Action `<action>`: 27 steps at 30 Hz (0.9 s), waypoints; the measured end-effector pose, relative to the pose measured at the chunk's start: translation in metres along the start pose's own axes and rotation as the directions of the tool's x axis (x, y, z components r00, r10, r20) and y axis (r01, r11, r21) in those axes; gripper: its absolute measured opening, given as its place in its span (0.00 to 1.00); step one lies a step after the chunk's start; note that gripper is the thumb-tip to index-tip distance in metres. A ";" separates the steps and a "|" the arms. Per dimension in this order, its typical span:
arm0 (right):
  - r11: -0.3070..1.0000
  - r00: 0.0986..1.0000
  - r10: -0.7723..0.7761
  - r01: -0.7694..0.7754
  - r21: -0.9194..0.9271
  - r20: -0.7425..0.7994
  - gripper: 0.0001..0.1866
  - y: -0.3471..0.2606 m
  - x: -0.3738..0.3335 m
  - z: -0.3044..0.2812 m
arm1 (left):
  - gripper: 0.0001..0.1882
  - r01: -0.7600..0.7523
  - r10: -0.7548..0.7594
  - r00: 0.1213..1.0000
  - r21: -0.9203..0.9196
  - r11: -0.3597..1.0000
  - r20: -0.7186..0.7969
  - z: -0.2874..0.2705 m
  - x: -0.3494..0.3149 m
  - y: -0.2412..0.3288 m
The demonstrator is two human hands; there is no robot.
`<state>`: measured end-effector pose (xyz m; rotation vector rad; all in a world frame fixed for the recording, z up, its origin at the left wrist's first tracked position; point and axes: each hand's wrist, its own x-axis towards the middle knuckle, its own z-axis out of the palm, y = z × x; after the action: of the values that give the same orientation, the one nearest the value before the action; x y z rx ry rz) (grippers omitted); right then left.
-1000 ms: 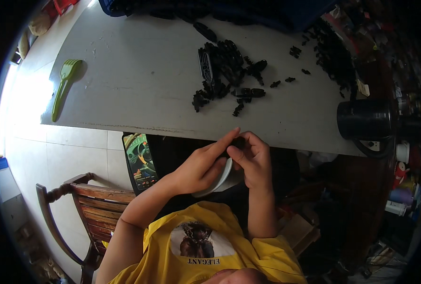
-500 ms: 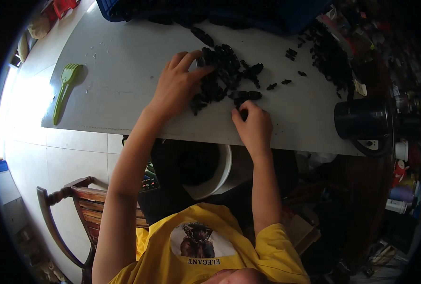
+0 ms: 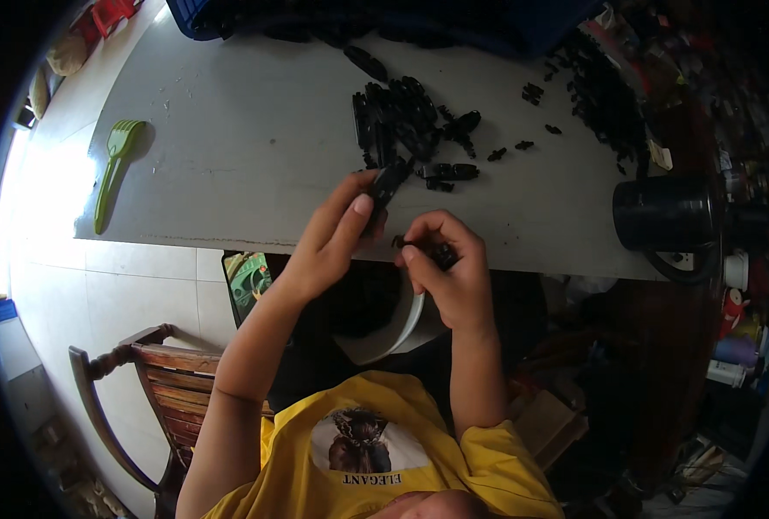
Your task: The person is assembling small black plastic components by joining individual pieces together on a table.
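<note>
My left hand [image 3: 325, 235] grips a long black plastic piece [image 3: 389, 182] near the table's front edge, its far end pointing toward the pile. Close by, my right hand [image 3: 459, 277] is closed with thumb and fingers curled around a small black plastic piece [image 3: 443, 255]. The two hands are apart. Just beyond them lies a loose pile of black plastic pieces [image 3: 412, 112], some long, some short. A few black pieces [image 3: 449, 172] lie at its near right side. What exactly these pieces are is too dark to tell.
A green fork-like scoop [image 3: 116, 164] lies at the left on the grey table [image 3: 229, 156]. A blue crate [image 3: 198, 22] stands at the far edge. To the right are a heap of tiny black parts [image 3: 605, 104] and a black mug [image 3: 661, 214]. Below sits a white-rimmed bucket [image 3: 410, 320].
My left hand has drawn back from the pile toward me, bringing a long black piece. My right hand has come nearer to me and to the left, a small black piece in its fingers.
</note>
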<state>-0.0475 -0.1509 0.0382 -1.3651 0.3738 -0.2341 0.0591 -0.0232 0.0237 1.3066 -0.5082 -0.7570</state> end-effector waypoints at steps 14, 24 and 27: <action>0.977 0.962 -0.199 0.178 -0.121 -0.186 0.11 0.002 -0.001 0.005 | 0.33 -0.245 0.159 0.943 0.285 0.927 0.293 0.008 -0.017 -0.005; 0.984 0.976 0.070 -0.032 0.177 -0.207 0.11 0.020 -0.010 -0.015 | 0.32 -0.267 0.152 0.926 0.318 0.910 0.344 0.015 -0.014 -0.006; 0.882 0.937 0.097 0.076 0.465 -0.335 0.11 0.030 -0.002 -0.039 | 0.24 -0.495 0.459 0.849 0.694 0.522 0.261 -0.016 0.023 -0.005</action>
<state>-0.0658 -0.1798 0.0030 -0.8316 0.5797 -0.5296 0.0848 -0.0305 0.0137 1.7834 -1.2617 -0.0629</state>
